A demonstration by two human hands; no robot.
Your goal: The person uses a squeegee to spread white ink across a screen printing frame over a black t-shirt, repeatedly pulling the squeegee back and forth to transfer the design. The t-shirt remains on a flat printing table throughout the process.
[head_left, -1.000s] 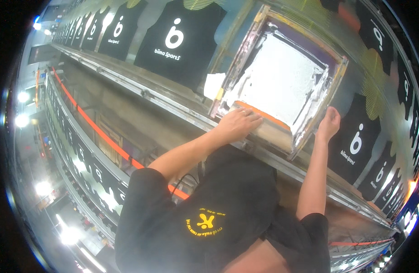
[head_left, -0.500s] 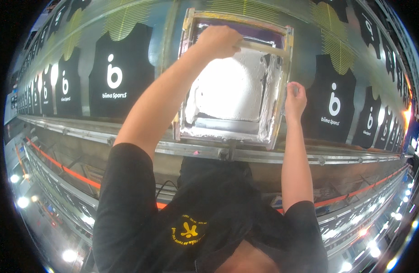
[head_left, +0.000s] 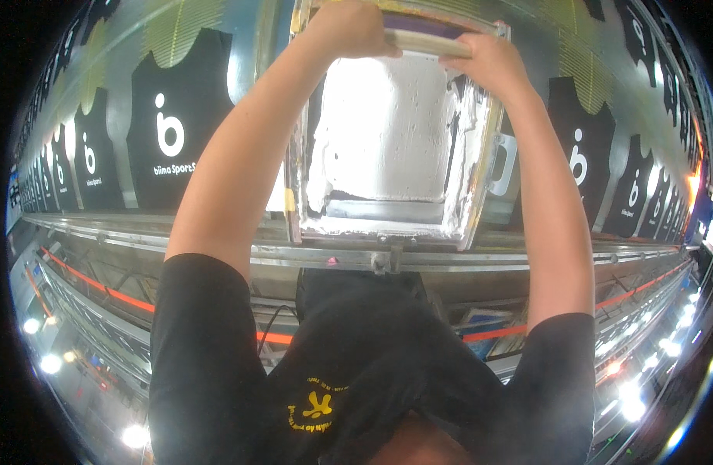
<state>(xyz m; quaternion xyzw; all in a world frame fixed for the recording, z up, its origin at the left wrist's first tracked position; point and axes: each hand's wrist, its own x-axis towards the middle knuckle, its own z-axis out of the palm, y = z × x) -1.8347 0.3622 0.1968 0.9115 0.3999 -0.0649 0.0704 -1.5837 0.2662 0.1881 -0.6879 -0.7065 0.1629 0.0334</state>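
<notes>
A squeegee [head_left: 426,43] with a pale, bar-like handle lies across the far end of a screen-printing frame [head_left: 486,147]. My left hand [head_left: 352,31] is closed round the squeegee's left end. Its right end is in my right hand [head_left: 488,63], thumb and fingers wrapped over it. Thick white ink [head_left: 383,132] covers most of the mesh on the near side of the squeegee, with ragged smears along the frame's edges. The squeegee's blade is hidden behind the handle and my fingers.
Black sleeveless garment pieces [head_left: 209,85] with white prints lie in a row to the left, and more black pieces [head_left: 604,128] to the right. A metal rail [head_left: 465,258] runs along the table's near edge. A white ring-like shape [head_left: 510,164] shows beside the frame.
My right hand has come from beside the frame's right edge onto the squeegee. My left hand stays on the squeegee. The whole view has shifted slightly.
</notes>
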